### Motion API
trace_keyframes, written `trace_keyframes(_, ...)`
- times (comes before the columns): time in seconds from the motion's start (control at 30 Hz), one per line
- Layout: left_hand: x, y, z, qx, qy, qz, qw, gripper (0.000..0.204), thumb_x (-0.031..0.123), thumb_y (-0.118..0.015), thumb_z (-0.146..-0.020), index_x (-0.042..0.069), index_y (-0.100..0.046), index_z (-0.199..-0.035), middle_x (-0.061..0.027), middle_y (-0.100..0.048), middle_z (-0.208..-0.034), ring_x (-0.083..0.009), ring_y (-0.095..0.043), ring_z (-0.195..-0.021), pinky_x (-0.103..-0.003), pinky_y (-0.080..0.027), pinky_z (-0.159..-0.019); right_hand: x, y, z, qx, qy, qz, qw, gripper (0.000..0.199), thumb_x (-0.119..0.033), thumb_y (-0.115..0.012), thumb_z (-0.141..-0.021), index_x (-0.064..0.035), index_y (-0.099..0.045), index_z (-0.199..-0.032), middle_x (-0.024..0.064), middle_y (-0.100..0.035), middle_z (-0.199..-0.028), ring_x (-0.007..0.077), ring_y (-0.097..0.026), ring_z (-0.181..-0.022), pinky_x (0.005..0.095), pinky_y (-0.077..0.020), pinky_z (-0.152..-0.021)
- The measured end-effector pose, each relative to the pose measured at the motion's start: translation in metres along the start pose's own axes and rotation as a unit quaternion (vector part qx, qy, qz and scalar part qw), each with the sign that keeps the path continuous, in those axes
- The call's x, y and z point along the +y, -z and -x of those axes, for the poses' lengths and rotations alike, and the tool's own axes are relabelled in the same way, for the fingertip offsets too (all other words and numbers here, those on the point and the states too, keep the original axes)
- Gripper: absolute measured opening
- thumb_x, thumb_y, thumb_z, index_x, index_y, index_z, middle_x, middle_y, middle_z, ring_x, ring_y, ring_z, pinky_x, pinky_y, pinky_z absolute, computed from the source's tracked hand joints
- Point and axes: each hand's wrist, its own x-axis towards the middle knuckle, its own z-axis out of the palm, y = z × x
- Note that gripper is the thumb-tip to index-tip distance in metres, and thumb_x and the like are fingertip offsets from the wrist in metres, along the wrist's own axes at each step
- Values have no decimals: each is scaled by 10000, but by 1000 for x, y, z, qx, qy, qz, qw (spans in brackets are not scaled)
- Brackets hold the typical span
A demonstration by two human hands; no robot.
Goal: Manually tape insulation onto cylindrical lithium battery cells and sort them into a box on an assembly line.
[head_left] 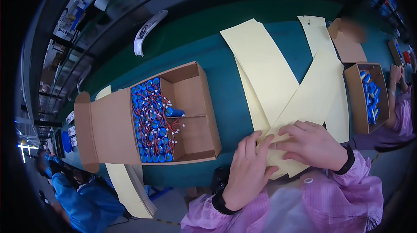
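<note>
Long pale yellow paper sheets lie in crossing piles in front of me. My left hand touches the near left corner of the sheets. Its fingers point forward and its thumb stands apart. Over the near end of the same sheets, my right hand has its fingers bent and spread, the tips on the paper. Neither hand shows a clear grip on a sheet. To the left is an open cardboard box, with blue cylindrical battery cells with red wires and white plugs packed in its left half.
One more blue cell lies tilted by the box's divider. At the right stands a smaller cardboard box of blue cells, near another person's hands. A curved white part lies farther back. A person in blue sits at lower left.
</note>
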Motion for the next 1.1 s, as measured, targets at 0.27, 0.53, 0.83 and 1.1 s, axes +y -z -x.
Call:
trace_keyframes(0.27, -3, 9, 5, -79, 108, 66, 989, 544, 250, -775, -786, -10, -493, -1172, -208, -628, -983, -371, -609, -927, -418, -484, -787, -2, -1, -6, -29, 65, -36, 997, 359, -209, -678, -813, -233, -662, -1170, 52, -569, -1090, 227, -586, -993, 331, -513, -831)
trace_keyframes(0.53, -12, 12, 9, -118, 125, 284, 943, 307, 155, -629, -928, 3, -457, -1132, -164, -672, -987, -321, -678, -873, -362, -516, -693, 15, -1, 8, 12, 106, -50, 993, 326, -185, -667, -799, -289, -683, -1107, 7, -581, -1083, 174, -605, -883, 289, -538, -707)
trace_keyframes(0.83, -19, 6, 12, -115, 101, 381, 912, 237, 79, -542, -972, 2, -455, -1178, -162, -667, -1024, -189, -652, -911, -294, -492, -764, 9, 3, 5, 62, 167, 2, 984, 313, -173, -651, -766, -308, -682, -1045, -40, -575, -1051, 95, -583, -815, 211, -514, -591)
trace_keyframes(1.1, -7, 10, 10, -97, 159, 329, 926, 327, 59, -561, -920, -15, -422, -1206, -227, -637, -910, -356, -643, -720, -406, -480, -628, 15, 1, 1, 41, 183, 36, 982, 206, -174, -638, -746, -249, -664, -935, -41, -572, -1016, 115, -588, -797, 220, -513, -572)
